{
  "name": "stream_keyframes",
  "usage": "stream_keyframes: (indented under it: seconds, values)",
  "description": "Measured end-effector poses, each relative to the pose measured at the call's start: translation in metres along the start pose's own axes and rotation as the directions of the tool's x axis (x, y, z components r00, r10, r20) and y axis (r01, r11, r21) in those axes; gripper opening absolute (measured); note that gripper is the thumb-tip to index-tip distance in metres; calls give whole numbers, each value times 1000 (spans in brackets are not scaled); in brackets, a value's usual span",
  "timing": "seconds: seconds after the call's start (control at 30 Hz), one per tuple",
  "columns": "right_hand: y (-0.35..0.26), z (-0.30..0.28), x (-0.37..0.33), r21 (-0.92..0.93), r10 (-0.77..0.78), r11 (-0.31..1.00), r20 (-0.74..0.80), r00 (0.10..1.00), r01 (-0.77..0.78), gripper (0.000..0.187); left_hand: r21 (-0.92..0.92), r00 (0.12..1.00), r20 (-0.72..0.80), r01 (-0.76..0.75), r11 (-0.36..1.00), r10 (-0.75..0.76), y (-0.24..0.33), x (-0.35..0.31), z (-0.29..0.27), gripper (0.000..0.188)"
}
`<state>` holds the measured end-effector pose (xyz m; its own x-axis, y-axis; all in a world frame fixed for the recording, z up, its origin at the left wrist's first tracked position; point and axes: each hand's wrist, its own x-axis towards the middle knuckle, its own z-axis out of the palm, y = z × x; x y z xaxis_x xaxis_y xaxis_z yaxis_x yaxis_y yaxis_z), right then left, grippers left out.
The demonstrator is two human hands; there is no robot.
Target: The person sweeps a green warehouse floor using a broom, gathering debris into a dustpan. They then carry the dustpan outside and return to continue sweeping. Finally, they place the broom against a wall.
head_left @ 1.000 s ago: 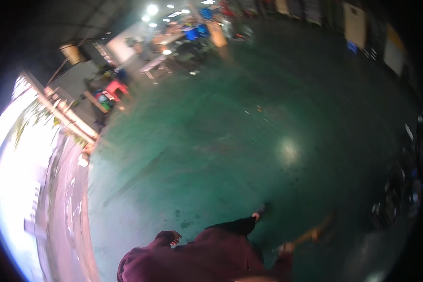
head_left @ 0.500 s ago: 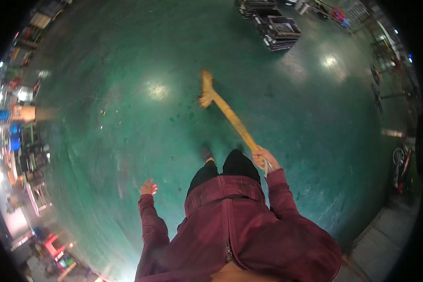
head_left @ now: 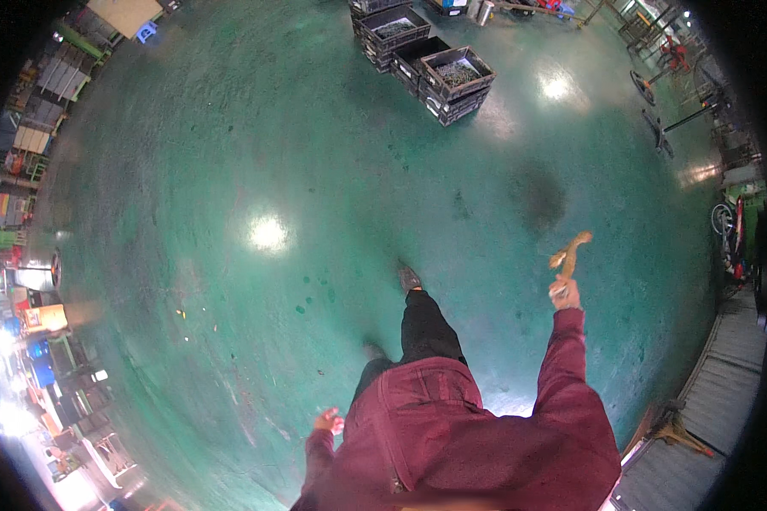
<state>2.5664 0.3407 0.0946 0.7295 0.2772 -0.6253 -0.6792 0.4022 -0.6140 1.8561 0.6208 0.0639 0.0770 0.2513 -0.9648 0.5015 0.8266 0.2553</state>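
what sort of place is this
Probably a workshop or factory floor: there is a broad, glossy green floor, stacked black rectangular crates, and a cluttered row of green-framed racks or tables along the left edge.

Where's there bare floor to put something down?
The widest free patch of glossy green floor lies between the picture's cluttered left edge and the stacked black plastic crates. Another runs from the crates down to the right hand, its fingers around a yellow-brown, forked object. It's crowded along that edge, around blue containers, and upper right, around a black metal stand.
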Motion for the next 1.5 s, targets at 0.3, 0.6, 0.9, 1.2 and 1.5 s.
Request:
stream_keyframes:
  seconds: [0.3,0.6,0.9,1.2,1.5]
  values:
    - [113,117,211,-837,44,519,228,973,173,25,28,974,-226,-1,1000,8,126,-81,55,37]
    - [295,303,61,-1000,432,28,14,902,3,68,173,988,-145,-25,985,51,180,-57,99,39]
    - [248,491,76,-730,973,225,129,194,-645,27,43,986,-166,12,999,-4,194,29,41,43]
    - [127,596,186,-925,643,336,87,761,-178,85,-63,964,-253,-100,993,81,394,93,52,37]
    - [157,735,436,-897,580,336,-42,813,-286,19,-222,970,-237,-6,975,-48,507,119,45,39]
